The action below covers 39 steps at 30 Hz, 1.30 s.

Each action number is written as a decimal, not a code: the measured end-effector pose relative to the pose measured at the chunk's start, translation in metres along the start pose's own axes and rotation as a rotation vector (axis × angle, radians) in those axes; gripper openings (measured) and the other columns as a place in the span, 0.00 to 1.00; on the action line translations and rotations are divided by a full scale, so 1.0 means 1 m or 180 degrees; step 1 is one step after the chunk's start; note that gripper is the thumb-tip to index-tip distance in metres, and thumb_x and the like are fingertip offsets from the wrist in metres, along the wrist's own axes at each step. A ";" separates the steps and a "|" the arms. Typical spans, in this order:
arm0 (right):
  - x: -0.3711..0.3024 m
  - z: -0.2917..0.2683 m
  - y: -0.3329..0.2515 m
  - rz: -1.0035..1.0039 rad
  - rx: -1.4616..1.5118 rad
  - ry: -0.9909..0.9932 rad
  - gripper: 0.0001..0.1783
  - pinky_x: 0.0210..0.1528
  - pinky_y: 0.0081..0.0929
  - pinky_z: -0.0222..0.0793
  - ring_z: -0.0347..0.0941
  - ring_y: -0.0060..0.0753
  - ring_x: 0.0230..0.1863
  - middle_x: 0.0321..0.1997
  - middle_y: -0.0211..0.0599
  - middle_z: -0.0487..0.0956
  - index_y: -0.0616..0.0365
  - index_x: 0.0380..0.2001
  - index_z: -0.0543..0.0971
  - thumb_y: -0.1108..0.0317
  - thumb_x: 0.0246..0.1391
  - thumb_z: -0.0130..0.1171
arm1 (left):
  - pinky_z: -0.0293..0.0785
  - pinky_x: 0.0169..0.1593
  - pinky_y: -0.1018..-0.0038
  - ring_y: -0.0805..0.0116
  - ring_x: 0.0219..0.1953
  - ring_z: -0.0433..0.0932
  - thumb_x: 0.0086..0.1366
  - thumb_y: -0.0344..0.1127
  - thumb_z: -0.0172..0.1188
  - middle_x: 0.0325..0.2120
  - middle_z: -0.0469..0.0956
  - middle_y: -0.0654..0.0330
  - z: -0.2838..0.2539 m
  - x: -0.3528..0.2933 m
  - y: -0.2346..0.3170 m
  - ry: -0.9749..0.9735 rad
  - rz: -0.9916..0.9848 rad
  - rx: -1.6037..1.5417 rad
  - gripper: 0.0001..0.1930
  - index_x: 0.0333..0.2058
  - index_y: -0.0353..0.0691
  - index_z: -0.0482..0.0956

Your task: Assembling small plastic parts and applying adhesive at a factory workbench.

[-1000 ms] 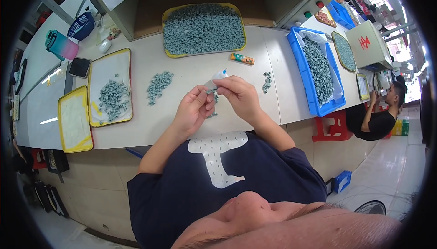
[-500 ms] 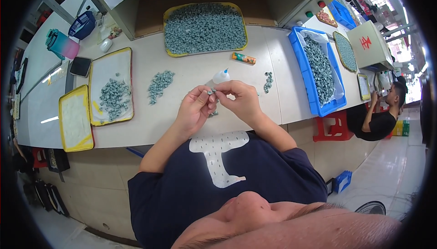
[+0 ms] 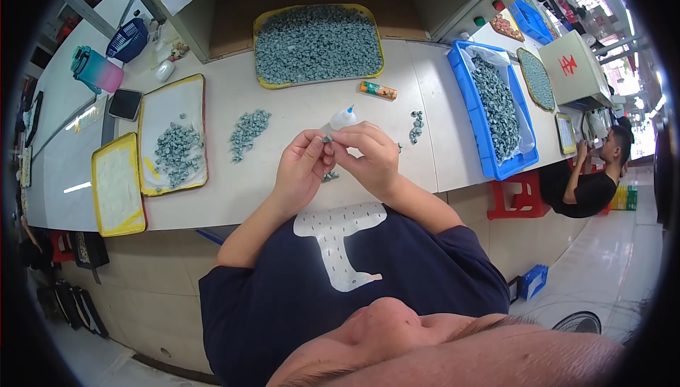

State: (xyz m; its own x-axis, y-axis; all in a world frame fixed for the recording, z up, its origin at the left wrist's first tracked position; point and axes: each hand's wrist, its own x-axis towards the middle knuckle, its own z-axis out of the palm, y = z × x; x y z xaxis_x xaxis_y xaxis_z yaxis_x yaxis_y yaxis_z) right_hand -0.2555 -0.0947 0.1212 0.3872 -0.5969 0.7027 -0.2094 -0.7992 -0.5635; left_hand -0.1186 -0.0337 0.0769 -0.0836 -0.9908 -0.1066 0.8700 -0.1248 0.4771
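Note:
Over the near middle of the table, my left hand (image 3: 300, 169) and my right hand (image 3: 371, 156) meet at their fingertips. Both pinch a small grey-green piece (image 3: 326, 138), partly covered by the fingers. Just beyond them is a white squeeze bottle with a blue tip (image 3: 344, 118). A few similar pieces (image 3: 331, 175) lie below the hands, partly hidden. To the left is a loose pile of grey-green pieces (image 3: 249, 134); a smaller cluster (image 3: 416, 127) lies to the right.
A yellow-rimmed tray (image 3: 383, 70) full of pieces stands at the back under a shelf. Two shallow trays (image 3: 117, 187) lie left, near a phone (image 3: 125, 104) and a tumbler (image 3: 97, 68). Right are a blue crate (image 3: 476, 138) and a seated person (image 3: 593, 187). An orange tube (image 3: 378, 90) lies behind the bottle.
My right hand has shifted slightly left and its fingers sit closer to my left fingertips. The small piece has turned or moved a little between them. The things on the table look unchanged.

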 end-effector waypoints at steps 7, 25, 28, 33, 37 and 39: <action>-0.002 0.006 0.002 -0.0178 -0.0045 0.0021 0.13 0.29 0.24 0.73 0.77 0.34 0.27 0.29 0.38 0.80 0.62 0.29 0.78 0.84 0.35 0.67 | 0.69 0.37 0.80 0.77 0.31 0.71 0.69 0.35 0.52 0.31 0.75 0.63 -0.003 -0.002 0.001 0.0133 0.0249 0.0560 0.08 0.41 0.37 0.71; -0.004 0.008 0.001 -0.0473 0.0377 -0.0021 0.14 0.30 0.28 0.74 0.77 0.38 0.27 0.29 0.43 0.79 0.64 0.26 0.74 0.87 0.33 0.65 | 0.74 0.37 0.81 0.75 0.32 0.75 0.64 0.24 0.57 0.34 0.76 0.56 -0.002 -0.010 0.009 0.0014 0.1906 0.2653 0.04 0.37 0.31 0.75; -0.007 0.008 0.003 -0.0488 0.0554 -0.0015 0.14 0.32 0.28 0.74 0.78 0.38 0.28 0.31 0.43 0.79 0.64 0.26 0.74 0.88 0.34 0.65 | 0.74 0.36 0.79 0.71 0.31 0.76 0.62 0.23 0.58 0.32 0.77 0.55 -0.007 -0.012 0.012 -0.0006 0.2006 0.3094 0.05 0.37 0.31 0.75; -0.010 0.005 0.001 -0.0261 0.0920 -0.0024 0.14 0.34 0.28 0.75 0.79 0.38 0.32 0.32 0.43 0.80 0.63 0.29 0.76 0.88 0.37 0.64 | 0.75 0.34 0.74 0.62 0.29 0.77 0.56 0.20 0.61 0.30 0.77 0.52 0.008 -0.005 0.028 -0.0474 0.3167 0.4067 0.08 0.36 0.31 0.76; -0.011 0.003 0.000 0.0256 0.1054 -0.0305 0.15 0.36 0.28 0.76 0.80 0.40 0.36 0.34 0.43 0.80 0.63 0.33 0.78 0.88 0.39 0.63 | 0.76 0.33 0.71 0.56 0.30 0.78 0.51 0.17 0.62 0.30 0.77 0.51 0.013 -0.006 0.035 -0.0711 0.3825 0.4524 0.11 0.36 0.30 0.76; -0.014 0.005 0.004 0.0235 0.1130 -0.0336 0.17 0.36 0.27 0.76 0.80 0.40 0.37 0.35 0.44 0.81 0.63 0.36 0.79 0.88 0.40 0.62 | 0.76 0.33 0.70 0.56 0.30 0.78 0.51 0.17 0.63 0.30 0.77 0.51 0.012 -0.006 0.036 -0.0739 0.3856 0.4560 0.12 0.36 0.30 0.76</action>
State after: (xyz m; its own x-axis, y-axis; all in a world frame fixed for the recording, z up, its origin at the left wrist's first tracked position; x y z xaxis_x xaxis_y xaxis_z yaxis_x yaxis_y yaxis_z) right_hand -0.2571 -0.0894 0.1066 0.4770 -0.6265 0.6164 0.0770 -0.6688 -0.7394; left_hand -0.0930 -0.0327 0.1052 0.0192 -0.5369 0.8434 -0.4945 0.7281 0.4747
